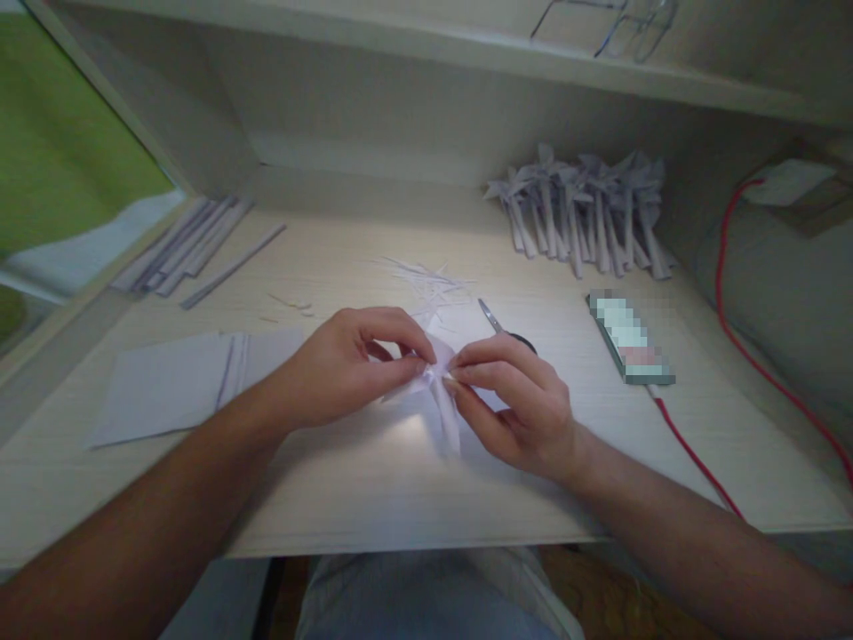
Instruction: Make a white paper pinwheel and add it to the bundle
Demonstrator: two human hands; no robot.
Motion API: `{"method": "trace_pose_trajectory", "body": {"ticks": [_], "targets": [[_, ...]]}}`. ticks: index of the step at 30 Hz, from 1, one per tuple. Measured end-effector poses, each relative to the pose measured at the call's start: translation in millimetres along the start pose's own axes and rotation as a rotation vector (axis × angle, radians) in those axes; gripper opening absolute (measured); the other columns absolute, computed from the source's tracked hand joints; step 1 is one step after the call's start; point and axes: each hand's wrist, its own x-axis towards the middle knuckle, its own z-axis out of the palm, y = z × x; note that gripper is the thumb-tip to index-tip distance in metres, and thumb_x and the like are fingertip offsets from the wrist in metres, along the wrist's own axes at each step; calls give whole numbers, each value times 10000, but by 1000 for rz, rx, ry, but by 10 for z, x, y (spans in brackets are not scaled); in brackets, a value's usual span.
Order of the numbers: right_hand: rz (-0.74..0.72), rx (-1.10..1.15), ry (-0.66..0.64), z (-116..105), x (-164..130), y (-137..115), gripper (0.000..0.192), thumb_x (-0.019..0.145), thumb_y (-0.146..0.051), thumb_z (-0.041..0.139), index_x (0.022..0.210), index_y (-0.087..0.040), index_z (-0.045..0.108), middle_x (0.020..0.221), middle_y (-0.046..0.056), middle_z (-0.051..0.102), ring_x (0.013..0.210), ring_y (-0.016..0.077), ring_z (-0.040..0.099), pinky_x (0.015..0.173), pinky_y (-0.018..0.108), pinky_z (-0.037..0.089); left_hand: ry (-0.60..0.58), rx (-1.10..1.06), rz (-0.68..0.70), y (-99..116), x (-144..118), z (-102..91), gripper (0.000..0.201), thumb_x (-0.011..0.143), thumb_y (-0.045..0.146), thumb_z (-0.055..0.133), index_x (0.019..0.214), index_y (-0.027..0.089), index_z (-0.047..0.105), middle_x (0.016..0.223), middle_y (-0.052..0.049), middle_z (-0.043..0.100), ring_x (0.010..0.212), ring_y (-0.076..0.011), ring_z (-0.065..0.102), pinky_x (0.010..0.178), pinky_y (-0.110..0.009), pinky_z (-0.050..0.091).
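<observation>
Over the middle of the desk, both hands pinch a white folded paper flower [445,413]. My left hand [353,364] grips its left side between thumb and fingertips. From the right, my right hand [523,404] has thumb and fingers closed on the flower's centre; the exact hold between the fingertips is too small to make out. Scissors [491,316] lie just behind my right hand, blades pointing to the back left, with their dark handle partly hidden by it. Thin white paper strips [430,283] are scattered behind the hands.
Finished-looking paper flowers with rolled stems [579,209] stand in a bunch at the back right. Several rolled paper tubes [193,240] lie at the left, near flat paper sheets [163,378]. A phone [626,338] with a red cable [697,455] rests at the right. A shelf [400,40] hangs above.
</observation>
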Motion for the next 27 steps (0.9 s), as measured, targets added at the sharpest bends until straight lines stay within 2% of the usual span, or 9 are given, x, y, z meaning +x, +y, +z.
{"method": "trace_pose_trajectory", "body": {"ticks": [5,9,17,27], "targets": [[-8,2,31,-38,14,-13,175,837,-29,723,959,-143,670,965,126,714,874,209,683,754,362,589,36,22,104,0,-2,-29,126,871,140,689,856,221,785,897,-15,728,864,-158,673,794,-280,514],[-6,0,74,-74,41,-45,180,833,-16,724,960,-135,680,969,125,711,886,198,689,775,342,596,39,-6,105,19,-6,-24,134,877,130,690,875,227,782,925,-14,734,871,-158,674,795,-280,515],[0,5,78,-95,47,-73,192,840,-24,722,975,-154,682,962,107,714,874,195,692,753,354,602,61,-88,77,43,-43,-16,141,865,138,699,866,247,789,936,-20,760,905,-183,694,824,-308,540],[-10,6,98,-107,27,-75,269,831,-27,729,1031,-199,680,989,95,719,883,210,697,739,376,606,81,-217,51,47,-48,14,97,818,108,731,793,199,754,936,-45,746,866,-165,696,735,-248,569]]}}
